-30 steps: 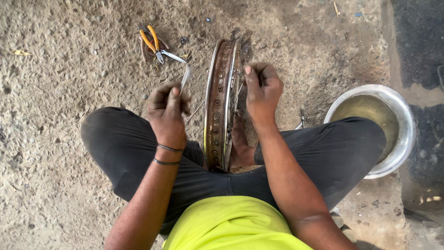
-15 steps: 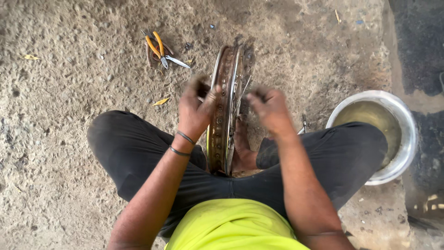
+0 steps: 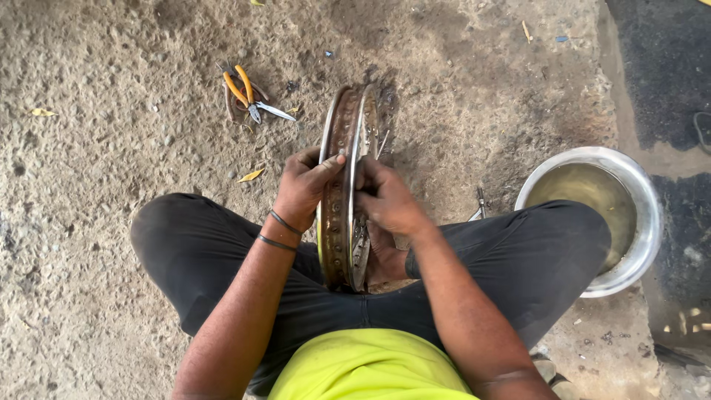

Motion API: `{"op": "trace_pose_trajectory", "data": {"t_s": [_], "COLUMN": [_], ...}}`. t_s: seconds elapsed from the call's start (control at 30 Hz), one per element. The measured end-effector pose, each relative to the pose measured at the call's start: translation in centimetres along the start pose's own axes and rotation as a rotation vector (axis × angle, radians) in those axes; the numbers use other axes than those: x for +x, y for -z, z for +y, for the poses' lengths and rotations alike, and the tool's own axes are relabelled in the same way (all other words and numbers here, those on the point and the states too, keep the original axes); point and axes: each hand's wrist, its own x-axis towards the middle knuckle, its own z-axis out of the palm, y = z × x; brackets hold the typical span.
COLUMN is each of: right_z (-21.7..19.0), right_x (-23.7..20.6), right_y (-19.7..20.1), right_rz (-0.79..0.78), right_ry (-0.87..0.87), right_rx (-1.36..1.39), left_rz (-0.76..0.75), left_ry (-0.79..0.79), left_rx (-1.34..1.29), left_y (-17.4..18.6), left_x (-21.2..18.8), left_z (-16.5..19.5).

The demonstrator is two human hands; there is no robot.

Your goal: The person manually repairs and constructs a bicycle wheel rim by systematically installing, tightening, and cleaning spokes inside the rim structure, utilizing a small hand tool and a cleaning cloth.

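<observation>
Seated cross-legged on the sandy ground (image 3: 96, 244), with one rusty wheel rim (image 3: 342, 185) standing upright on its edge between the knees, nearly edge-on to the camera. One left hand (image 3: 302, 187) wrapped over the rim's left flank, fingers (image 3: 326, 164) curled and pressed together against the metal, thumb up near the top edge; two dark bands around that wrist. One right hand (image 3: 389, 200) against the rim's right side, fingers bent in close together at the spokes; impossible to tell whether anything small is pinched there. To the right, just beside the knee, one round steel bowl (image 3: 646, 222) holding murky liquid, its rim touching the trouser leg. Between bowl and rim, a small metal tool (image 3: 480, 204) partly hidden on the ground. Farther out, beyond the rim and to the left, well apart from both hands, one pair of orange-handled pliers (image 3: 244, 90) lying among a few other slim tools. Open ground all around on the left side; a dark paved strip along the far right edge.
</observation>
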Motion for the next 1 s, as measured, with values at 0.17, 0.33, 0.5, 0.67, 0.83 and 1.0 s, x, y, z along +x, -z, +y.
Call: {"op": "trace_pose_trajectory", "data": {"t_s": [0.17, 0.33, 0.5, 0.67, 0.83, 1.0], "right_z": [-0.2, -0.3, -0.4, 2.0, 4.7, 3.6], "right_x": [0.0, -0.1, -0.4, 2.2, 4.3, 4.2], "right_y": [1.3, 2.7, 2.4, 3.5, 1.5, 2.5], "right_rz": [0.063, 0.009, -0.010, 0.353, 0.508, 0.589], "right_ry": [-0.020, -0.049, 0.061, -0.001, -0.075, 0.149], "right_rx": [0.132, 0.322, 0.131, 0.570, 0.477, 0.255], "left_rz": [0.034, 0.019, 0.042, 0.138, 0.275, 0.016], "left_ry": [-0.028, -0.045, -0.064, -0.220, 0.256, -0.114], "left_rx": [-0.020, -0.040, -0.013, 0.252, 0.589, 0.023], "left_y": [0.0, 0.2, 0.4, -1.2, -2.9, -0.9], "left_x": [-0.3, 0.0, 0.3, 0.0, 0.6, 2.7], "left_z": [-0.2, -1.1, -1.6, -0.9, -0.8, -3.3]}}
